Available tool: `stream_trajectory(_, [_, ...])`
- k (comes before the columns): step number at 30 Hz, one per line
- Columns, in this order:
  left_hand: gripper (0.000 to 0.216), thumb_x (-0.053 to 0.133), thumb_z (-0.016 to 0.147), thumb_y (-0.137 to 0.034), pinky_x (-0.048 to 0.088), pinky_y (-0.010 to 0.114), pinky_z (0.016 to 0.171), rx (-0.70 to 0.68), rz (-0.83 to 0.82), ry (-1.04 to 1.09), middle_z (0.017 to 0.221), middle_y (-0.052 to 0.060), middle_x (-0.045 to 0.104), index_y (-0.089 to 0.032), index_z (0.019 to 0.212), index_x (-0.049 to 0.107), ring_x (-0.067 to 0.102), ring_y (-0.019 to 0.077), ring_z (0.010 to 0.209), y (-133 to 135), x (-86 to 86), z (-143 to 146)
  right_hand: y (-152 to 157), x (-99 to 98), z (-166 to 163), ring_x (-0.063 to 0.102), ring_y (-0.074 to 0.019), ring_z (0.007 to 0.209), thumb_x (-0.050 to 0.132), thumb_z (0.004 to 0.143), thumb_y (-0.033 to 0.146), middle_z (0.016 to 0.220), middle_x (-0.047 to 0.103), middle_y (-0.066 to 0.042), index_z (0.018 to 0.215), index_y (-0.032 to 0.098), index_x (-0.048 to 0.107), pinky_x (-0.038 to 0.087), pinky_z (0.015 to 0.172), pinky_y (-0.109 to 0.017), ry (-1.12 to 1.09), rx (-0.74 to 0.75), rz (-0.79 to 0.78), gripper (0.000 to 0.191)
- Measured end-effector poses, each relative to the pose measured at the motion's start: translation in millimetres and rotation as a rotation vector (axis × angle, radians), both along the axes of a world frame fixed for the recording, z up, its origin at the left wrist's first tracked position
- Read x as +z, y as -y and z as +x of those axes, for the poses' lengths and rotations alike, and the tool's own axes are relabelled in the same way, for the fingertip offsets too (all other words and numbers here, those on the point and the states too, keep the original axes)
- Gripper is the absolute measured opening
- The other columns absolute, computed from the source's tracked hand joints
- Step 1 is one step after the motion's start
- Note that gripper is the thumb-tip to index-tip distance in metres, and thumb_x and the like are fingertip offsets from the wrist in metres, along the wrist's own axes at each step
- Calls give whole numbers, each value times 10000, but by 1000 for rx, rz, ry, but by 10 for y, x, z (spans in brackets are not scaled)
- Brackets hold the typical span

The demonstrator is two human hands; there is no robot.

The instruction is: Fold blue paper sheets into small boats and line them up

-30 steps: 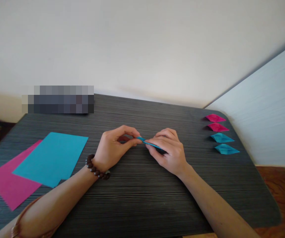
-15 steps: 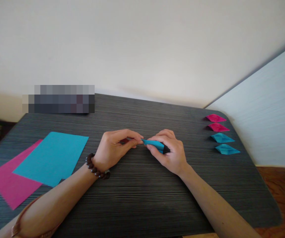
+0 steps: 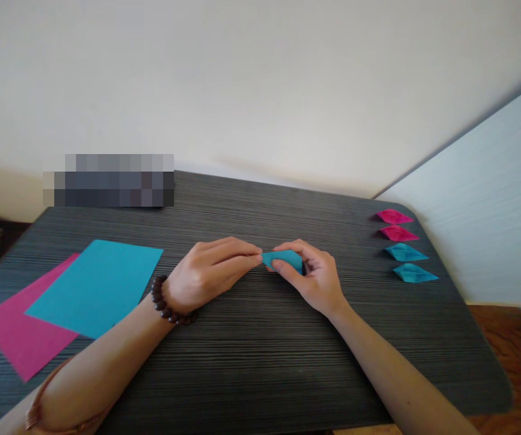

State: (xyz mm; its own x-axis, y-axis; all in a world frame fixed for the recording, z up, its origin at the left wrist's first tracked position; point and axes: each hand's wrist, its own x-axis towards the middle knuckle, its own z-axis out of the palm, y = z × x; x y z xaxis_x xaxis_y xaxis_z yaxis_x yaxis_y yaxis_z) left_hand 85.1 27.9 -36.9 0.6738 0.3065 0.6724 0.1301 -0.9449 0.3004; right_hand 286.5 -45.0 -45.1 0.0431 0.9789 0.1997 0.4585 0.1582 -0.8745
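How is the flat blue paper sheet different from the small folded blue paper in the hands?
The flat blue paper sheet is spread wide; the small folded blue paper is narrow and tapers. The sheet looks much bigger than the folded paper. The sheet lies partly over a flat pink paper sheet, while the right hand holds the folded paper, its tip at the left hand. Both are blue.

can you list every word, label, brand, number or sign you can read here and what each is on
There are none that can be read.
Pixelated item at back left: blocked out, so any writing on it cannot be read.
Folded blue paper in the right hand: no writing seen on the part that shows.
Blue sheet and pink sheet: no print seen on their visible surfaces.
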Motion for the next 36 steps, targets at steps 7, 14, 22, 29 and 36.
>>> stream_trajectory(7, [225,553,812,-59,524,240,743,-24,-11,-40,941,68,657,-155,1013,585,617,140,854,-9,3,3,-17,-34,-6,630,-145,671,655,771,316,722,694,9,1070,227,556,480,649,-281,-279,95,-117,327])
stream_trajectory(14, [120,547,834,-194,511,270,806,61,-317,-98,937,42,662,-195,948,584,623,148,876,38,15,17,-41,-7,23,635,-141,697,637,784,321,726,685,7,1090,208,543,491,687,-289,-285,156,-121,340])
stream_trajectory(22, [313,415,900,-362,523,257,606,80,-1130,-32,759,62,686,-114,938,602,633,138,628,30,83,92,-3,-21,-4,630,-137,693,631,787,323,819,676,-1,1046,224,565,479,655,-272,-26,46,-11,285])
stream_trajectory(29, [350,445,882,-388,471,214,478,65,-1280,-83,649,50,688,-123,722,606,578,108,508,6,88,125,3,-19,-1,635,-173,868,624,792,309,967,670,-20,1030,237,579,482,800,-328,138,76,95,253])
stream_trajectory(36, [283,514,847,-379,491,183,499,86,-1178,-162,700,27,700,-151,750,650,587,92,545,24,57,111,6,-27,6,635,-171,849,632,779,307,970,662,-14,1027,246,580,486,790,-324,184,26,99,261])
